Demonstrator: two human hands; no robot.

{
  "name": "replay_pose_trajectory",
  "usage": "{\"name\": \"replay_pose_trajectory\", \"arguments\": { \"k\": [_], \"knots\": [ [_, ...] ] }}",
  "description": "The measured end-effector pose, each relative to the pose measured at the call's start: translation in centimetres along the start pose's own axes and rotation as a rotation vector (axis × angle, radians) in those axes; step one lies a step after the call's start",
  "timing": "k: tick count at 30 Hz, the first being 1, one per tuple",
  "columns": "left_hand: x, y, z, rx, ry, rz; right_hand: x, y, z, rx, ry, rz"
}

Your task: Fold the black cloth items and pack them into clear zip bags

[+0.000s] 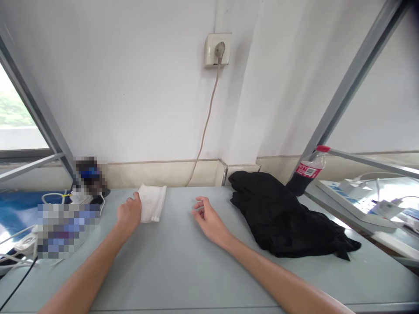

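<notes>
Dorm-like room, desk, metal frame, cola bottle

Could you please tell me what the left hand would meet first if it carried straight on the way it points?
The left hand would probably meet the white packet first; the hand is at the packet's left edge, though whether they touch is unclear.

cloth: plain black | packet: white | table: grey-blue | bottle cap: red | bottle label: red, white
</notes>
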State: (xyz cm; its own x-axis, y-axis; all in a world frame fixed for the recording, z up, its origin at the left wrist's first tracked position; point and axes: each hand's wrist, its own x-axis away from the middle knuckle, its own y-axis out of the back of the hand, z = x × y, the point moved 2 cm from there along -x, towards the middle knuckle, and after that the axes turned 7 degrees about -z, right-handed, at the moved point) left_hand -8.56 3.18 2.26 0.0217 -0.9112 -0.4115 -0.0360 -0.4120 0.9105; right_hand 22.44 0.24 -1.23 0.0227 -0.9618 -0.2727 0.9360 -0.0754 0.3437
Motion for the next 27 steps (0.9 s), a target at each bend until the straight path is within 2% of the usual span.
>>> {"name": "replay_pose_trajectory", "arguments": {
  "k": [3, 5, 7, 9, 13, 15, 18, 22, 27],
  "knots": [
    [0.2, 0.9, -0.4, -0.178, 0.07, -0.028, 0.0, 0.0, 0.1, 0.014, -0.006, 0.007],
    [0.2, 1.5, -1.1, -0.224, 0.04, -0.082, 0.0, 0.1, 0.3, 0.024, -0.008, 0.013],
    [-0.1, 2.1, -1.9, -0.209, -0.022, -0.163, 0.1, 0.1, 0.5, 0.028, -0.005, 0.014],
    [-0.4, 2.3, -2.8, -0.07, -0.12, -0.205, 0.2, 0.2, 0.8, 0.028, 0.002, 0.012],
    [-0.1, 2.0, -4.7, 0.367, -0.271, -0.114, 0.3, 0.3, 1.2, 0.031, 0.016, 0.023],
    [0.5, 1.4, -5.4, 0.434, -0.35, -0.064, 0.3, 0.3, 1.3, 0.038, 0.013, 0.03],
    [1.4, 0.1, -5.8, 0.352, -0.481, 0.002, 0.4, 0.2, 1.3, 0.059, 0.013, 0.038],
    [1.7, -1.5, -5.4, 0.188, -0.516, 0.086, 0.3, 0.3, 1.2, 0.082, 0.045, 0.047],
    [1.2, -1.9, -5.0, 0.098, -0.511, 0.046, 0.3, 0.3, 0.9, 0.099, 0.071, 0.047]
  ]
}}
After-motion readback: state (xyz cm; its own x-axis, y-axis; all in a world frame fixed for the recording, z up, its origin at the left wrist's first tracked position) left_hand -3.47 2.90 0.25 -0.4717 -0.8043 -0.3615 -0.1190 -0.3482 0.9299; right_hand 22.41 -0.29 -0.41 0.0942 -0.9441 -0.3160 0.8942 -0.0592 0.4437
